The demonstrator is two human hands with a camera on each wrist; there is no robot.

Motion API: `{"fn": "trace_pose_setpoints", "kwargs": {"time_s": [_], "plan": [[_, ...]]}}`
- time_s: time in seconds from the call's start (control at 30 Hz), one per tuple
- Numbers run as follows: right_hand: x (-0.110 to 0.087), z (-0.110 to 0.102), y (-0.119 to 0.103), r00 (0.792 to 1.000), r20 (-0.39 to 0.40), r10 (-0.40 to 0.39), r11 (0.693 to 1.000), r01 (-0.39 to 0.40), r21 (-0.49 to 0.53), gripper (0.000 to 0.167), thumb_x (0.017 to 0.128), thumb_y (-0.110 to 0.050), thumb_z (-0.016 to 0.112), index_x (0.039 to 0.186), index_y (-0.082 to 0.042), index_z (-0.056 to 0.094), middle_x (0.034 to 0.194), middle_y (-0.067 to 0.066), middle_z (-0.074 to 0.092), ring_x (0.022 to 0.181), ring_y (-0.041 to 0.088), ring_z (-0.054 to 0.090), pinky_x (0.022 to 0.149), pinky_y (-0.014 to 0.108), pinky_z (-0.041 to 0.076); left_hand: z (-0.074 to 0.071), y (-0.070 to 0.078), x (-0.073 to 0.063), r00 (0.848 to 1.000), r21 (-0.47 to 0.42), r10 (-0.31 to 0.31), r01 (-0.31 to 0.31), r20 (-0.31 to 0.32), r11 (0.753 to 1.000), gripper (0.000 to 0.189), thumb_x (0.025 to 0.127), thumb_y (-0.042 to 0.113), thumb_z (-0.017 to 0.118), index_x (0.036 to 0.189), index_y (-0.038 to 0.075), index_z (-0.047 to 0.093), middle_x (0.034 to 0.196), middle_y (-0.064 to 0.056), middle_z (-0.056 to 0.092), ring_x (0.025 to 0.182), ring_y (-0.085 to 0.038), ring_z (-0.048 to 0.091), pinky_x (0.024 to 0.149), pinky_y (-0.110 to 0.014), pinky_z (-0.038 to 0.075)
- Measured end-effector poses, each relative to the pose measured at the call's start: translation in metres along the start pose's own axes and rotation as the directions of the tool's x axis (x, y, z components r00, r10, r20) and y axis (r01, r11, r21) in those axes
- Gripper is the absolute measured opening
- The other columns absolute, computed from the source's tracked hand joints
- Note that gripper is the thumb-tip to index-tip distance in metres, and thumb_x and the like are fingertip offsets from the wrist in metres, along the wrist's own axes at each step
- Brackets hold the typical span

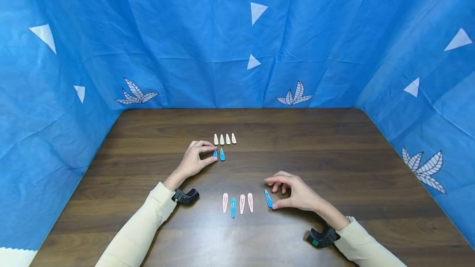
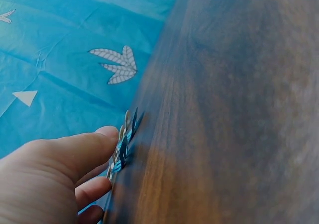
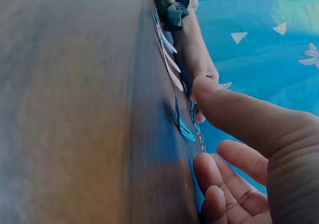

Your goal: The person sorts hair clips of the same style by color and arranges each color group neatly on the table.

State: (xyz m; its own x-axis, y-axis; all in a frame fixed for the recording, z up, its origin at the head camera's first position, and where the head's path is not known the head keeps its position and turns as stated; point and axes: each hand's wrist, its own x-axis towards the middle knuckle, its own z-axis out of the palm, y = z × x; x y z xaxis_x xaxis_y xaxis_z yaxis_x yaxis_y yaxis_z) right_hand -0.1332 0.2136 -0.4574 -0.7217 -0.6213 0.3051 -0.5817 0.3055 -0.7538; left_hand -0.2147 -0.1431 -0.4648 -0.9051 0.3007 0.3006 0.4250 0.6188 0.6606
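My left hand [image 1: 193, 159] has its thumb and index finger at the two ends of a small blue hair clip [image 1: 215, 154], pinching it at the table top. Another small blue hair clip [image 1: 222, 154] lies just to its right. On the right, my right hand [image 1: 297, 193] is spread around a larger blue hair clip [image 1: 268, 198], thumb by its near end and fingers apart from it. In the right wrist view this blue clip [image 3: 185, 129] lies on the table, with a gap between thumb and fingers. The left wrist view shows the thumb [image 2: 107, 139] beside the small clips.
Several cream hair clips [image 1: 222, 139] form a row behind the small blue ones. Nearer the front lie pink hair clips [image 1: 242, 204] with a larger blue clip [image 1: 233, 207] among them. Blue cloth [image 1: 237, 36] surrounds the wooden table [image 1: 334, 135] at back and sides.
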Motion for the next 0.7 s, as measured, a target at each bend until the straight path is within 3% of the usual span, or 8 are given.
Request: {"fn": "trace_pose_setpoints", "kwargs": {"time_s": [0.37,0.7], "plan": [[-0.0005,-0.0025,-0.0010,0.998,0.037,0.046,0.998,-0.044,-0.050,0.061,0.068,-0.027,0.089,0.121,-0.009,0.067,0.094,-0.002,0.062,0.076,0.010,0.054,0.064,0.022,0.044,-0.0012,0.0027,0.0010,1.000,0.012,0.004,-0.004,0.003,1.000,0.037,0.082,0.021,0.079,0.115,0.006,0.072,0.121,-0.008,0.065,0.119,-0.029,0.049,0.099,-0.051,0.038],[-0.0016,-0.0021,-0.0019,0.998,0.051,0.032,0.995,-0.026,-0.098,0.060,0.068,-0.028,0.089,0.121,-0.011,0.068,0.095,-0.004,0.060,0.075,0.008,0.051,0.063,0.020,0.043,-0.0022,0.0036,0.0018,1.000,0.020,0.002,-0.002,0.009,1.000,0.037,0.082,0.021,0.079,0.114,0.004,0.072,0.120,-0.009,0.065,0.120,-0.030,0.048,0.100,-0.051,0.037]]}}
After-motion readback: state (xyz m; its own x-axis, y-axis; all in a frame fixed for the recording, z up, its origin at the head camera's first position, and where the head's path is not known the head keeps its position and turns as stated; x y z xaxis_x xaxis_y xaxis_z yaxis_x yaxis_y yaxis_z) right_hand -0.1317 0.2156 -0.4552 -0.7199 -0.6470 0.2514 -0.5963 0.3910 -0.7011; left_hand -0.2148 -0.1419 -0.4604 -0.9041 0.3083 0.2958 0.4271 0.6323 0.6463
